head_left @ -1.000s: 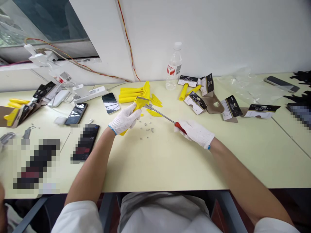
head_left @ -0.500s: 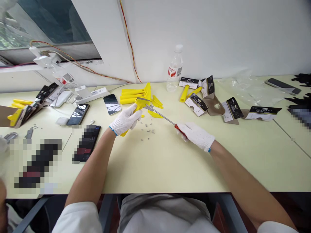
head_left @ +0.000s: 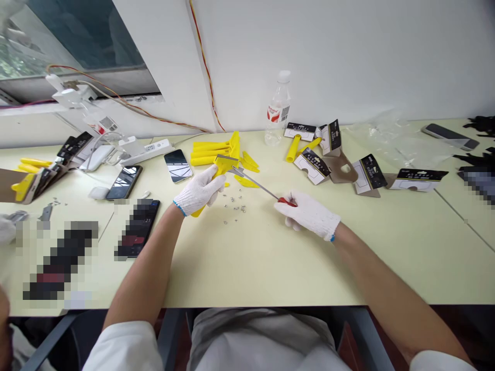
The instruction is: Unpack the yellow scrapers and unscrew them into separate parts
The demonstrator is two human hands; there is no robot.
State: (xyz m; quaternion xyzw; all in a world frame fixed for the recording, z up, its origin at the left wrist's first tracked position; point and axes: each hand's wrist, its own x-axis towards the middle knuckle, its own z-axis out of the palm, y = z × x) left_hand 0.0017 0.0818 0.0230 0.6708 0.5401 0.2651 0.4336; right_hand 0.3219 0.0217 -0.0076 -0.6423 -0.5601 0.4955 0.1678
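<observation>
In a white knit glove, my left hand [head_left: 199, 191] is closed around a yellow scraper [head_left: 223, 165] with a metal blade along its head. My right hand [head_left: 307, 212], gloved too, grips the red handle of a screwdriver [head_left: 260, 185]. The shaft slants up to the left, and its tip meets the scraper's head; the exact contact is too small to make out. Several small screws [head_left: 234, 201] lie scattered below the tip. Behind my left hand rest several yellow scraper handles [head_left: 212, 149], and beside them some flat yellow pieces [head_left: 249, 164].
A water bottle [head_left: 277, 111] stands by the wall. Folded cardboard packages [head_left: 369, 175] and clear plastic film [head_left: 402, 141] spread to the right. Left are phones [head_left: 178, 166], a power strip [head_left: 152, 150] and packaged yellow scrapers [head_left: 29, 180]. Part of another person's gloved hand [head_left: 6, 229] shows at the left edge.
My right hand has turned on the screwdriver handle, its fingers shifting around the grip. My left hand and the scraper stay nearly where they were.
</observation>
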